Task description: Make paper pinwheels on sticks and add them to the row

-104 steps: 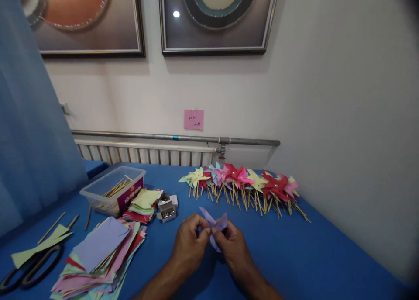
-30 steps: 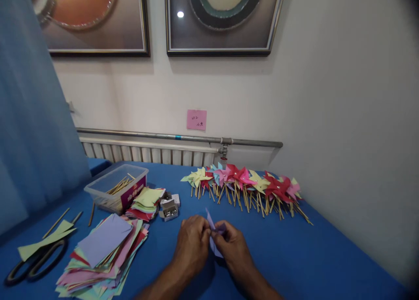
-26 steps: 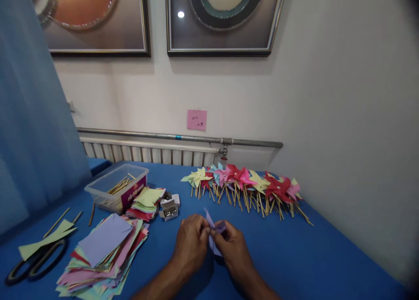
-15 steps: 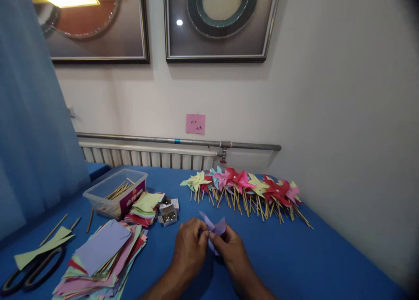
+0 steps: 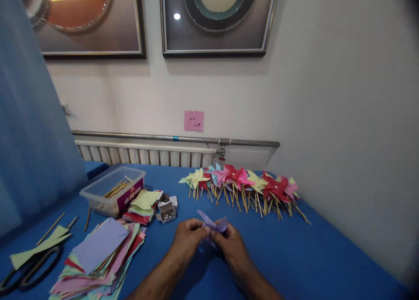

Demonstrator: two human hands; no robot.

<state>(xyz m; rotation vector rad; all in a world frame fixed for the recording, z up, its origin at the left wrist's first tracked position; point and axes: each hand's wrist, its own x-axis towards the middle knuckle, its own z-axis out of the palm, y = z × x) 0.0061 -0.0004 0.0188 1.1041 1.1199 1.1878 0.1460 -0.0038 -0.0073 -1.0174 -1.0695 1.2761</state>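
At the far left edge of the blue table (image 5: 294, 256) lie black scissors (image 5: 22, 274) with a pale green paper strip (image 5: 36, 247) across them, and loose wooden sticks (image 5: 50, 228) just beyond. Next comes a sprawling stack of coloured paper sheets (image 5: 98, 256), a lilac sheet uppermost, its near corner running off the table's front edge. Behind it stands a clear plastic tub (image 5: 113, 195) holding more sticks, then a smaller pile of cut paper squares (image 5: 144, 204) and two small open boxes of metal pins (image 5: 167, 212).

My left hand (image 5: 186, 243) and my right hand (image 5: 231, 247) meet at the centre front, fingertips pressed together — both pinched on the lilac paper pinwheel (image 5: 214, 225), which is held just above the cloth, its points rising between the thumbs. Bare cloth surrounds the hands on all sides.

Further back and to the right, a row of finished pinwheels (image 5: 242, 182) lies along the wall side, sticks pointing toward me, well apart from the hands. Right of my wrist the table is open cloth up to the wall (image 5: 343, 116).
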